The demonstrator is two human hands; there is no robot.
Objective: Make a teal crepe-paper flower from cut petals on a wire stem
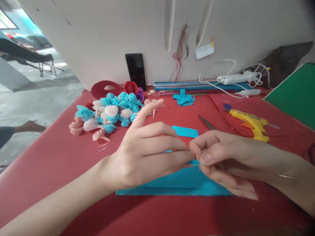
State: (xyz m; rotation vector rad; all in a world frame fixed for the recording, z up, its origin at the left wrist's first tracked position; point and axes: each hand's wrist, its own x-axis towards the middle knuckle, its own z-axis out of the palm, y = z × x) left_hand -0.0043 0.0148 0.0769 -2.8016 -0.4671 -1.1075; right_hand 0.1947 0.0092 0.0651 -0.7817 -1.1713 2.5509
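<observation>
Between the fingertips of both hands is a small blue crepe paper piece [194, 162], mostly covered by the fingers. My left hand [150, 147] pinches its left end, with the index finger raised and pointing away. My right hand [221, 157] grips the other end between thumb and index finger, its lower fingers stretched out. Under the hands lies a larger blue crepe paper sheet [177, 183] on the red table [98, 203]. Just beyond them rests a cut blue strip [185, 131]. Scissors [206, 122], partly hidden by my right hand, lie behind it.
A pile of blue, white and pink paper flowers [112, 111] sits at the back left. A phone [136, 70] leans on the wall. Blue paper scraps [183, 99] lie behind the hands, a yellow glue gun [251, 123] and a power strip [232, 78] at right.
</observation>
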